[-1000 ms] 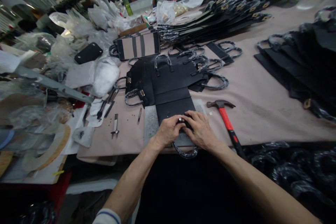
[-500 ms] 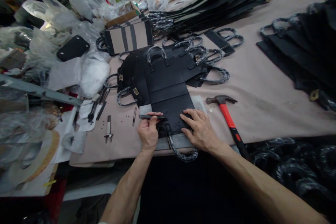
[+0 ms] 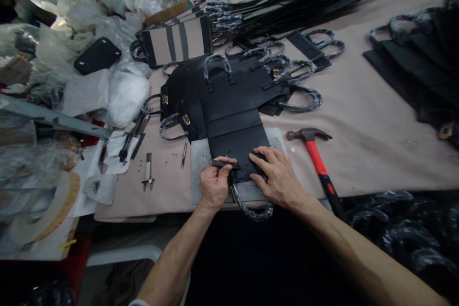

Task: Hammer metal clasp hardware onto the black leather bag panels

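My left hand (image 3: pixel 213 185) is closed around a slim dark rod-like tool (image 3: pixel 216 163). The tool lies nearly level, its far end over a black leather bag panel (image 3: pixel 234 138). My right hand (image 3: pixel 275 174) rests on the right side of that panel with its fingers spread. Beneath the panel is a speckled grey slab (image 3: pixel 200 153). A plastic-wrapped bag handle (image 3: pixel 253 213) loops out at the panel's near edge, between my hands. What lies under the right palm is hidden.
A claw hammer (image 3: pixel 316 158) with a red and black handle lies to the right. Left are a caliper-like tool (image 3: pixel 148 172) and a thin metal punch (image 3: pixel 184 155). More black bag pieces (image 3: pixel 229 86) lie beyond, with clear plastic bags (image 3: pixel 127 95) at left.
My left hand has moved right with the dark tool, bringing it further over the panel. My right hand stays on the panel. The whole view has shifted slightly.
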